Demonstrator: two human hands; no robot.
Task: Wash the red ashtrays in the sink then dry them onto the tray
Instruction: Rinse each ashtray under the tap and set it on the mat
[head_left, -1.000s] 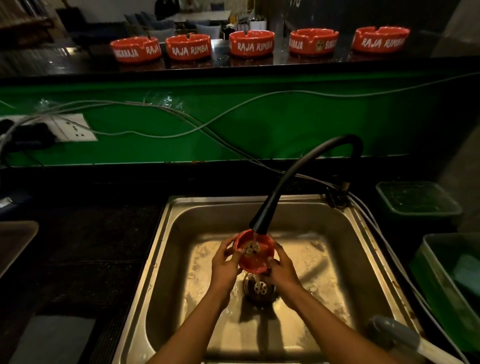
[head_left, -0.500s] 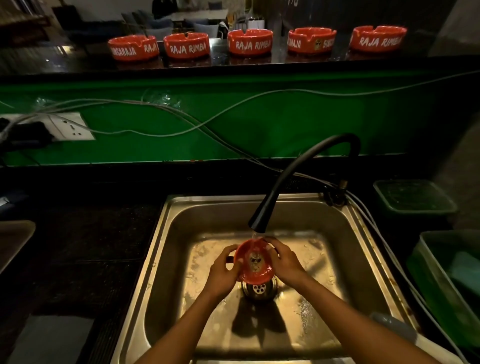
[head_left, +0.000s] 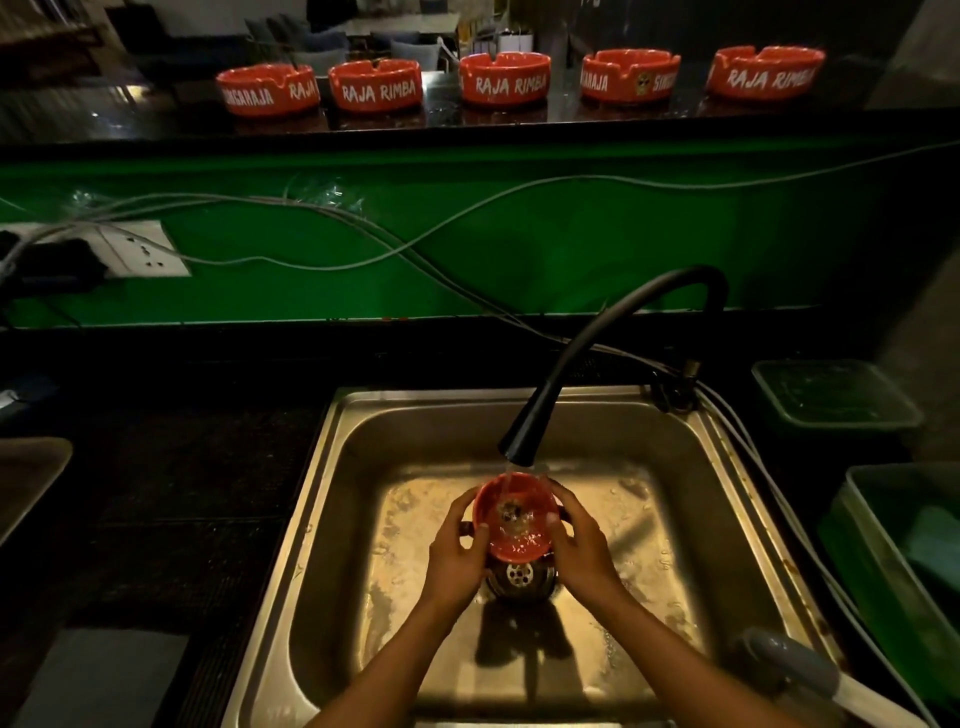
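The red ashtray (head_left: 515, 519) sits between both hands over the drain (head_left: 520, 574) at the middle of the sink (head_left: 363, 467), bowl tipped toward the person, directly under the black faucet spout (head_left: 519, 447). The left hand (head_left: 457, 553) curls round its left rim; the right hand (head_left: 576, 540) cups the right rim, thumb inside. Being round, it has no long axis; both hands are equally near.

The room is dim. Warm light from overhead pools in the sink (head_left: 670, 467), throwing dark arm shadows toward its near wall. Wet steel glints around the grips. Edges bow, corners darken, far ashtrays (head_left: 504, 78) look soft.
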